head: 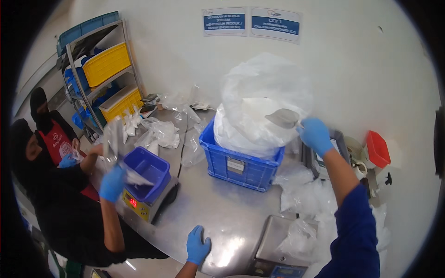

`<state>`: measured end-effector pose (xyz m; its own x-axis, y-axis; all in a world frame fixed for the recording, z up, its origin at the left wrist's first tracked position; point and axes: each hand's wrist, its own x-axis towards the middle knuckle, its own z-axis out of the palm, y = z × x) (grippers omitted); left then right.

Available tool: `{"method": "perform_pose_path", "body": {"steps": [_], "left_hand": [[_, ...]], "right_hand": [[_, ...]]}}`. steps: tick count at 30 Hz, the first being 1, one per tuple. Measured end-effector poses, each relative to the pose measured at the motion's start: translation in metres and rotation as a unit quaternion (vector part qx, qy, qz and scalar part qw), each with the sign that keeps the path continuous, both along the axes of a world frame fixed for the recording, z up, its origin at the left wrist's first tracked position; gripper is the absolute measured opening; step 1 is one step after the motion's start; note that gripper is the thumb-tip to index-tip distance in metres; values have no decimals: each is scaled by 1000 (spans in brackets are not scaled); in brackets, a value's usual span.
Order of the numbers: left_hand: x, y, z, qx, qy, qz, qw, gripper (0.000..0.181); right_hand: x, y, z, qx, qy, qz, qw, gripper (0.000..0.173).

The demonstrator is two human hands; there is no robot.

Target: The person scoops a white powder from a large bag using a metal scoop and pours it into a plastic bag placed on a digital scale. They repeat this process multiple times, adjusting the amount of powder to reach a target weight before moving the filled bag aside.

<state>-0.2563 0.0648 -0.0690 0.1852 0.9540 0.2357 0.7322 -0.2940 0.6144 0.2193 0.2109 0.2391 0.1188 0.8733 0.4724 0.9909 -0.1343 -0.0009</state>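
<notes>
My right hand (315, 136), in a blue glove, grips the handle of a metal scoop (283, 118). The scoop is over white powder (259, 109) inside a large clear plastic bag (240, 140). That bag stands with its mouth spread in a blue plastic crate (240, 173) on the steel table (222, 215). My left hand (198, 245), also gloved, rests at the table's near edge with thumb and fingers apart, holding nothing. To its right is a bench scale (271, 239) with a filled clear bag (299, 239) on its plate.
At left, a co-worker's gloved hand (113, 184) is by a purple tub (147, 166) on a yellow scale (135, 203); a second person stands behind. Plastic bags (160, 132) lie at the back, more bags (306, 187) at right. A rack (97, 76) holds yellow crates; a red container (377, 149) sits near the wall.
</notes>
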Motion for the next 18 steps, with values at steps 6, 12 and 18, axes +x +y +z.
{"method": "perform_pose_path", "body": {"steps": [6,12,18], "left_hand": [[-22,16,-19,28,39,26,999,58],[-19,27,-30,43,23,15,999,53],[-23,24,-26,19,45,20,999,52]], "right_hand": [[1,143,-5,-70,-128,-125,981,22],[18,176,-37,-35,-110,-161,980,21],[36,170,-72,63,-80,-142,985,21]]}}
